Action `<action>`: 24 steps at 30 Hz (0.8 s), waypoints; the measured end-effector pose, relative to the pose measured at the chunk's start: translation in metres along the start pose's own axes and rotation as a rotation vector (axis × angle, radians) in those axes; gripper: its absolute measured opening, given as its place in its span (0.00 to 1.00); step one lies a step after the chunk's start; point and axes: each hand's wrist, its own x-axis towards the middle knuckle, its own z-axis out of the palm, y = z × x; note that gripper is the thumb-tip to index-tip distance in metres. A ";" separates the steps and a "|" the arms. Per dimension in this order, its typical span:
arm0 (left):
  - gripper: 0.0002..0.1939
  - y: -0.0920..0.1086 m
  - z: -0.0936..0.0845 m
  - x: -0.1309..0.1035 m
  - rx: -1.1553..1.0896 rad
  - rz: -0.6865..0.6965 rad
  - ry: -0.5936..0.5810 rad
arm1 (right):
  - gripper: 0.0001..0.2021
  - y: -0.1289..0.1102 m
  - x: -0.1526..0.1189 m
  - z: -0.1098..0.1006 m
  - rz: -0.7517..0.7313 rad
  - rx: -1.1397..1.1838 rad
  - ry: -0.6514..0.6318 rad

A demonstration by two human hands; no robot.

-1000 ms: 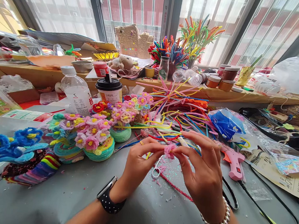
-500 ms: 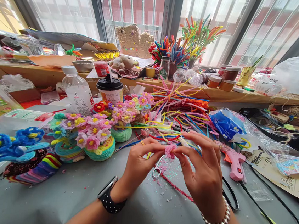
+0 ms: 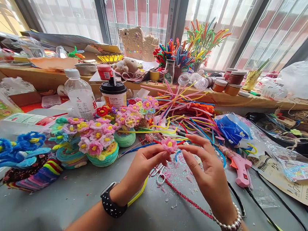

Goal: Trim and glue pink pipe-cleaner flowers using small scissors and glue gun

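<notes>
Nearby lie scissors (image 3: 161, 170), glue gun (image 3: 242, 168) — left hand (image 3: 142, 166) pinches pink flower (image 3: 169, 145), right hand (image 3: 209, 174) parted.

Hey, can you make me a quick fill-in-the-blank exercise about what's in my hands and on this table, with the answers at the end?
1. The left hand pinches a pink flower whose centre is ____.
2. Near the right hand, the glue gun is mostly ____.
3. The drink cup has a lid coloured ____.
4. The watch strap is black with white ____.

Missing words: yellow; pink; black; dots.
</notes>
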 end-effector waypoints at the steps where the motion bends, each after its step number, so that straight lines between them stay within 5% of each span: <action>1: 0.10 0.001 0.000 0.000 -0.010 -0.006 -0.031 | 0.08 0.000 0.001 0.000 0.045 0.081 -0.064; 5: 0.12 0.005 0.001 -0.001 -0.008 -0.004 -0.141 | 0.08 -0.004 0.002 0.000 0.153 0.307 -0.222; 11: 0.10 0.004 0.000 0.000 0.049 -0.020 -0.158 | 0.09 -0.005 0.001 0.001 0.195 0.435 -0.316; 16: 0.07 0.005 0.002 0.002 0.179 0.010 -0.101 | 0.07 0.000 -0.001 0.005 0.200 0.445 -0.274; 21: 0.06 0.008 0.004 -0.001 0.273 0.246 0.150 | 0.05 0.004 -0.001 0.004 0.115 0.355 -0.106; 24: 0.09 0.007 0.004 -0.001 0.116 0.111 0.133 | 0.04 0.004 -0.002 0.004 0.067 0.277 -0.014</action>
